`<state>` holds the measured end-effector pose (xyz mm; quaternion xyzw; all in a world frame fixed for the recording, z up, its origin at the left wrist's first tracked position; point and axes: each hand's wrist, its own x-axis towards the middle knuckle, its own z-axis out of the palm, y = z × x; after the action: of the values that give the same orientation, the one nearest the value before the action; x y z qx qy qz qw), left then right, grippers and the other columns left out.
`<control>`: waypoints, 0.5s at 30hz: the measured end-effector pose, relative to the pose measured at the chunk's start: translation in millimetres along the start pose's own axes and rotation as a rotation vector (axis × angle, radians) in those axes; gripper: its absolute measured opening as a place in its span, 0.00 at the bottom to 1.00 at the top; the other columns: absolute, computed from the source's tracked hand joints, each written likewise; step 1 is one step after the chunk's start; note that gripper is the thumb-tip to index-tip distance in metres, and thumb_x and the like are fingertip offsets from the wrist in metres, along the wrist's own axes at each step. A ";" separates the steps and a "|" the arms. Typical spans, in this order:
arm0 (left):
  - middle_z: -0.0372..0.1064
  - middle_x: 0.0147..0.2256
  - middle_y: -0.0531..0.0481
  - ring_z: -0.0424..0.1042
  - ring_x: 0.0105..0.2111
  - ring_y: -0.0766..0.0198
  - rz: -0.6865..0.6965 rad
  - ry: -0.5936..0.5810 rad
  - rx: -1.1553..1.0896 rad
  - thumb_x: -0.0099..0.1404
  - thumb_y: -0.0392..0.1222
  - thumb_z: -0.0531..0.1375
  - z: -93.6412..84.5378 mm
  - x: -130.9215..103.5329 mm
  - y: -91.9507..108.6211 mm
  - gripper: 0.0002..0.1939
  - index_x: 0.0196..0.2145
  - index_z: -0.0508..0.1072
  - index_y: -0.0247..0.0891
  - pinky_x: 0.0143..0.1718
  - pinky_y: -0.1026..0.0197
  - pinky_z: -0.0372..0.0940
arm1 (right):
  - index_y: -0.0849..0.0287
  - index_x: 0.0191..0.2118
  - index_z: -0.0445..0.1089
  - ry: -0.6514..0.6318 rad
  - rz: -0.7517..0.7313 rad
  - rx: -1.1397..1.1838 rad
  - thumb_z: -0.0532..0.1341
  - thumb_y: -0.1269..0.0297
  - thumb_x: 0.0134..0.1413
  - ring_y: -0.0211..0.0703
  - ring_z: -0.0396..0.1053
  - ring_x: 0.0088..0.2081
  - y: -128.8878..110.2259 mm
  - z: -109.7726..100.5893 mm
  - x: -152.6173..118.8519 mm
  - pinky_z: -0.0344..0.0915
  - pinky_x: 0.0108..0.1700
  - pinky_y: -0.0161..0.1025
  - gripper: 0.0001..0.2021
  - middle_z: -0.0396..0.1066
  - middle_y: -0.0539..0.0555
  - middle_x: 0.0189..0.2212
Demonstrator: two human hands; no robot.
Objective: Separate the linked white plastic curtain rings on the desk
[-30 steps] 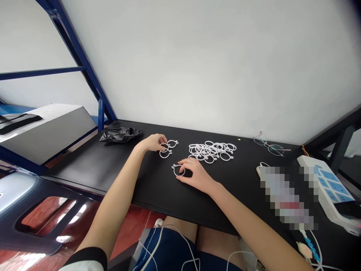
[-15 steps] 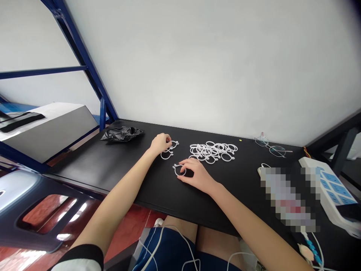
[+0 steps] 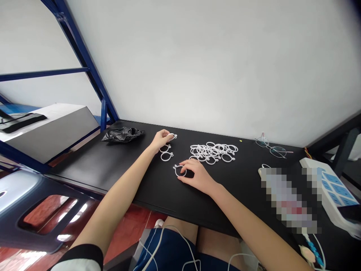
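White rings with small knobs lie in a loose pile (image 3: 211, 151) on the black tabletop (image 3: 158, 188). My left hand (image 3: 162, 139) is closed on one white ring (image 3: 172, 136), left of the pile and towards the wall. Two more rings, one of them fully visible (image 3: 166, 156), lie just below that hand on the table. In front of the pile, my right hand (image 3: 196, 173) has thumb and fingertips curled round the edge of another white ring (image 3: 179, 170), its knobs pointing left.
A crumpled black plastic bag (image 3: 122, 134) lies at the table's back left. To the right are eyeglasses (image 3: 269, 146), a blurred phone-like item (image 3: 287, 199) and a white power strip (image 3: 329, 188). Blue metal posts (image 3: 84, 56) stand at the left.
My left hand has moved slightly away from me, towards the wall, with its ring, leaving two rings more exposed below it. The right hand has stayed at its ring.
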<state>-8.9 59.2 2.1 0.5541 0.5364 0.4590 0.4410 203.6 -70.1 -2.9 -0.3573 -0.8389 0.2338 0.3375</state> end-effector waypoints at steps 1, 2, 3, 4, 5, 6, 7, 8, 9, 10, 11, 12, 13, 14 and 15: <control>0.74 0.34 0.48 0.74 0.35 0.65 -0.014 -0.001 -0.067 0.54 0.48 0.65 -1.7 -0.2 2.5 0.16 0.31 0.64 0.36 0.40 0.61 0.68 | 0.55 0.29 0.70 0.000 0.002 0.001 0.69 0.64 0.48 0.50 0.70 0.47 0.0 -0.1 -0.1 0.61 0.54 0.53 0.06 0.74 0.55 0.44; 0.74 0.34 0.48 0.74 0.35 0.65 -0.021 0.002 -0.117 0.53 0.48 0.65 -4.5 -0.8 5.4 0.16 0.31 0.64 0.36 0.40 0.61 0.68 | 0.55 0.29 0.70 -0.001 0.005 0.004 0.69 0.64 0.48 0.50 0.70 0.47 -0.1 -0.3 -0.2 0.61 0.54 0.53 0.06 0.74 0.55 0.44; 0.74 0.34 0.48 0.75 0.33 0.66 -0.033 0.011 -0.148 0.53 0.48 0.66 -8.4 -1.9 8.7 0.17 0.31 0.64 0.36 0.39 0.61 0.69 | 0.55 0.29 0.70 -0.003 0.008 0.007 0.69 0.65 0.48 0.50 0.70 0.47 -0.3 -0.5 -0.4 0.61 0.54 0.52 0.06 0.74 0.55 0.44; 0.74 0.34 0.48 0.74 0.31 0.67 -0.034 -0.008 -0.165 0.52 0.47 0.67 -13.4 -3.4 12.2 0.17 0.32 0.64 0.36 0.38 0.60 0.69 | 0.55 0.29 0.70 -0.004 0.011 0.011 0.69 0.65 0.48 0.50 0.70 0.47 -0.4 -0.8 -0.5 0.61 0.54 0.52 0.06 0.74 0.55 0.44; 0.74 0.34 0.48 0.74 0.30 0.67 -0.043 -0.049 -0.164 0.51 0.46 0.68 -19.2 -5.2 15.8 0.18 0.33 0.65 0.36 0.37 0.60 0.70 | 0.55 0.29 0.70 -0.006 0.014 0.014 0.69 0.65 0.48 0.50 0.70 0.47 -0.5 -1.1 -0.5 0.62 0.54 0.52 0.06 0.74 0.55 0.44; 0.74 0.34 0.48 0.74 0.29 0.67 -0.056 -0.107 -0.147 0.50 0.45 0.69 -25.5 -7.4 19.3 0.19 0.34 0.67 0.35 0.35 0.60 0.70 | 0.55 0.29 0.70 -0.008 0.014 0.017 0.68 0.65 0.48 0.50 0.70 0.47 -0.6 -1.3 -0.6 0.62 0.54 0.52 0.06 0.74 0.55 0.44; 0.74 0.34 0.47 0.73 0.29 0.67 -0.076 -0.164 -0.120 0.49 0.44 0.69 -31.8 -9.8 22.5 0.20 0.36 0.68 0.35 0.34 0.60 0.71 | 0.55 0.29 0.70 -0.010 0.014 0.020 0.68 0.65 0.48 0.50 0.70 0.47 -0.6 -1.5 -0.6 0.62 0.54 0.52 0.06 0.74 0.55 0.44; 0.74 0.34 0.47 0.73 0.29 0.67 -0.100 -0.233 -0.081 0.49 0.44 0.70 -37.7 -12.1 25.4 0.21 0.38 0.69 0.34 0.35 0.61 0.71 | 0.55 0.29 0.70 -0.010 0.013 0.021 0.68 0.65 0.48 0.50 0.70 0.47 -0.5 -1.6 -0.6 0.62 0.54 0.52 0.06 0.74 0.55 0.44; 0.75 0.33 0.47 0.73 0.29 0.67 -0.129 -0.304 -0.034 0.49 0.44 0.70 -42.8 -14.3 27.8 0.22 0.40 0.71 0.34 0.35 0.61 0.71 | 0.55 0.29 0.70 -0.011 0.014 0.023 0.68 0.65 0.48 0.50 0.70 0.47 -0.4 -1.6 -0.6 0.62 0.54 0.52 0.06 0.74 0.55 0.44; 0.75 0.33 0.47 0.73 0.30 0.67 -0.149 -0.352 0.018 0.49 0.44 0.70 -46.9 -16.2 29.7 0.23 0.42 0.71 0.35 0.35 0.61 0.71 | 0.55 0.29 0.70 -0.011 0.014 0.023 0.68 0.65 0.48 0.50 0.70 0.47 -0.2 -1.5 -0.6 0.62 0.54 0.52 0.06 0.74 0.55 0.44; 0.75 0.33 0.47 0.73 0.30 0.66 -0.158 -0.379 0.073 0.49 0.44 0.70 -49.9 -17.7 31.1 0.23 0.42 0.72 0.35 0.34 0.61 0.71 | 0.55 0.29 0.70 -0.010 0.013 0.024 0.68 0.65 0.48 0.50 0.70 0.47 0.0 -1.3 -0.6 0.62 0.54 0.52 0.06 0.74 0.55 0.43; 0.75 0.32 0.47 0.73 0.29 0.66 -0.167 -0.397 0.127 0.49 0.44 0.70 -51.8 -18.7 31.8 0.22 0.41 0.73 0.34 0.33 0.62 0.71 | 0.55 0.29 0.70 -0.008 0.012 0.025 0.68 0.65 0.48 0.50 0.70 0.47 0.2 -1.1 -0.7 0.62 0.54 0.52 0.06 0.74 0.55 0.43; 0.75 0.31 0.47 0.73 0.29 0.66 -0.170 -0.405 0.170 0.48 0.45 0.69 -52.7 -19.1 31.9 0.21 0.39 0.74 0.34 0.32 0.63 0.70 | 0.55 0.29 0.70 -0.006 0.011 0.025 0.68 0.65 0.48 0.50 0.70 0.47 0.3 -0.9 -0.7 0.61 0.54 0.52 0.06 0.74 0.55 0.43; 0.74 0.30 0.48 0.72 0.29 0.66 -0.169 -0.404 0.203 0.48 0.44 0.69 -52.9 -18.9 31.4 0.19 0.37 0.75 0.34 0.31 0.63 0.70 | 0.55 0.29 0.70 -0.005 0.012 0.026 0.68 0.65 0.48 0.50 0.70 0.47 0.4 -0.7 -0.7 0.61 0.54 0.52 0.06 0.74 0.55 0.43; 0.74 0.30 0.48 0.72 0.28 0.67 -0.168 -0.398 0.225 0.47 0.44 0.69 -52.6 -18.3 30.5 0.17 0.35 0.75 0.34 0.30 0.64 0.69 | 0.55 0.29 0.69 -0.006 0.013 0.026 0.68 0.65 0.48 0.50 0.70 0.47 0.3 -0.6 -0.7 0.61 0.55 0.52 0.06 0.74 0.55 0.43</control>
<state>-54.8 39.6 41.3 0.6328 0.5308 0.2398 0.5102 204.5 -70.3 -3.0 -0.3576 -0.8344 0.2480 0.3383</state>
